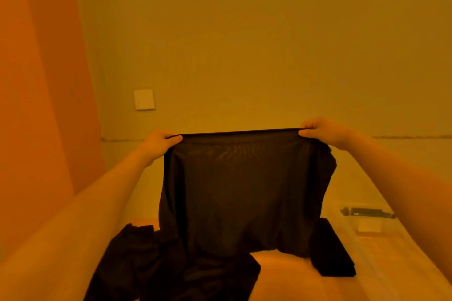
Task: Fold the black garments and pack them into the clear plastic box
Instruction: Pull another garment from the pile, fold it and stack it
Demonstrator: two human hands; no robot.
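Observation:
A black garment [234, 193] hangs in the air in front of me, its top edge stretched taut. My left hand [160, 143] pinches its left top corner and my right hand [320, 131] pinches the right one. Below it, a heap of loose black garments [151, 266] lies on the wooden surface. A folded black garment [330, 252] sits to the right, at the near left side of the clear plastic box [391, 239]. The box has a black latch [367, 212] on its far rim.
A plain wall fills the background, with a white switch plate [144, 99] at left. An orange curtain or panel [36, 80] stands at the far left. The wooden surface [281, 278] shows bare between the heap and the box.

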